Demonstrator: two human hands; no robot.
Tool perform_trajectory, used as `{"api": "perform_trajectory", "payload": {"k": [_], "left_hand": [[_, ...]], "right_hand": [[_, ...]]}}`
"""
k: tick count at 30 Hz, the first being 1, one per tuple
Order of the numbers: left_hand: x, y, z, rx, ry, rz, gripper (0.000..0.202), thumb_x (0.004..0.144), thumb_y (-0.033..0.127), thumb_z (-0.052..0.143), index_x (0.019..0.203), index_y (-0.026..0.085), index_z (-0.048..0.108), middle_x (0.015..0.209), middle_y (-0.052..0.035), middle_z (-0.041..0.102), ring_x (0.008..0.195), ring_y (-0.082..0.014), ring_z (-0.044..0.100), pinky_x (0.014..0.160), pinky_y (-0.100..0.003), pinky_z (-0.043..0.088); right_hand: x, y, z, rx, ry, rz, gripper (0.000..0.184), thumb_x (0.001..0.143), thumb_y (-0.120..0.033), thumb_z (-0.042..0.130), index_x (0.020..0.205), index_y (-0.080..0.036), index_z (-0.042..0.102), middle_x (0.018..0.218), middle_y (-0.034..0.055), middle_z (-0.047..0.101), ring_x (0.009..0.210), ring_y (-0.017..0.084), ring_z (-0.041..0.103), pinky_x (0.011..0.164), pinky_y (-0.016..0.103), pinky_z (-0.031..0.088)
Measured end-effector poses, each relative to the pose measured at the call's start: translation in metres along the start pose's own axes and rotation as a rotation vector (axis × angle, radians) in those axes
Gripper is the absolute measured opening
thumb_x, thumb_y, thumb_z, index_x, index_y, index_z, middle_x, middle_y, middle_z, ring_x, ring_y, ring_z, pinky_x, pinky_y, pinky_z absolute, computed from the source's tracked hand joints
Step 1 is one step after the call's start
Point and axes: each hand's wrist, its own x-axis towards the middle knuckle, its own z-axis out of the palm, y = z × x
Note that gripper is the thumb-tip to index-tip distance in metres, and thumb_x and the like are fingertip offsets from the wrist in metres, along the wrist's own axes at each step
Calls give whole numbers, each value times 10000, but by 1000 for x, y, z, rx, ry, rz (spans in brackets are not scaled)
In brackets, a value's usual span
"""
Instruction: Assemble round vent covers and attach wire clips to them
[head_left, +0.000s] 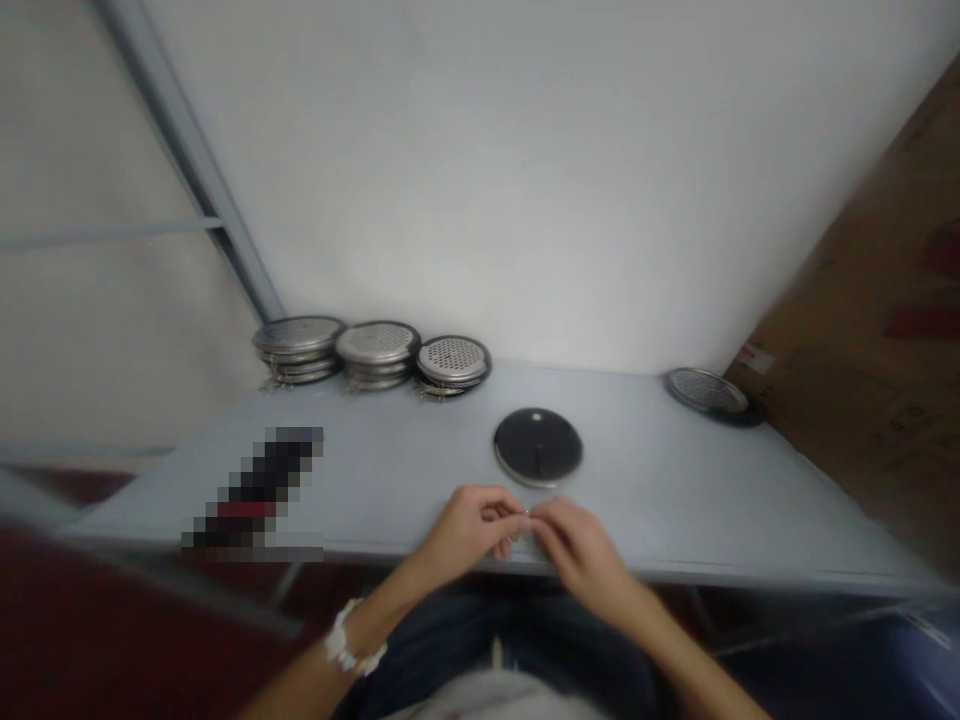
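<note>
Near the table's front edge, my left hand (pixel 482 522) and my right hand (pixel 571 540) meet with their fingertips together. Both pinch at a tiny thing between them, too small and blurred to name. Just beyond the fingers a round black disc with a metal rim (pixel 538 447) lies flat on the grey table (pixel 390 470). Neither hand touches this disc. A white bracelet (pixel 352 640) circles my left wrist.
Along the back left stand three stacks of round perforated metal discs: a left stack (pixel 300 345), a middle stack (pixel 377 350) and a right stack (pixel 452 362). Another perforated disc (pixel 709 392) lies back right, beside a cardboard box (pixel 862 400). A pixelated dark item (pixel 262 490) is at the left.
</note>
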Motion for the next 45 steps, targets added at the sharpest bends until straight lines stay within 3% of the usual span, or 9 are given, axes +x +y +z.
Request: {"api": "perform_trajectory", "payload": {"k": [5,8,14,17,20,28,38,45], "left_hand": [[3,-3,-1,-44,28,0,300,751,414,779,767,130,683,523,20,610,454,-109,552,451,-202,449],[3,-4,-1,-41,41,-4,342,768,456,779,758,129,679,510,18,607,452,-107,560,461,-201,459],[2,-8,1,-53,23,1,365,761,476,791,750,133,669,542,9,624,471,-115,587,466,-209,482],[1,-9,3,-30,42,10,347,769,462,790,750,137,671,541,12,623,477,-117,591,467,-205,476],[0,-8,5,-14,66,32,330,771,446,792,741,139,676,533,16,617,468,-116,582,471,-208,475],[1,-7,4,-17,59,40,282,766,401,790,727,131,716,533,6,623,476,-117,574,483,-215,478],[3,-7,1,-22,78,48,313,765,433,795,819,127,767,557,-3,648,492,-122,570,491,-224,478],[4,-7,0,-82,128,86,336,752,410,816,924,130,749,776,-53,744,655,-151,659,650,-262,560]], "right_hand": [[5,-2,-6,30,-89,86,227,1027,-299,533,849,-199,634,748,0,607,716,156,571,689,262,443],[3,5,2,-78,-3,0,134,1011,-273,555,953,-194,647,829,28,620,756,173,582,697,275,468],[-10,19,21,-426,148,-207,308,1074,-238,352,1170,-174,637,831,80,629,759,217,597,696,328,507],[-13,19,22,-522,173,-249,319,1078,-238,349,1182,-145,635,801,80,617,726,215,584,663,320,492],[-12,15,21,-570,154,-240,320,1080,-238,345,1080,-146,652,789,76,605,706,207,571,648,311,472],[-8,10,20,-627,127,-229,374,1077,-214,310,854,-192,608,736,49,559,653,187,512,618,301,405],[-6,7,18,-528,116,-164,357,1071,-211,330,835,-202,597,743,47,580,667,180,535,636,291,422],[-5,7,18,-473,96,-92,319,1048,-210,390,813,-194,605,759,50,593,677,174,558,655,289,431]]}}
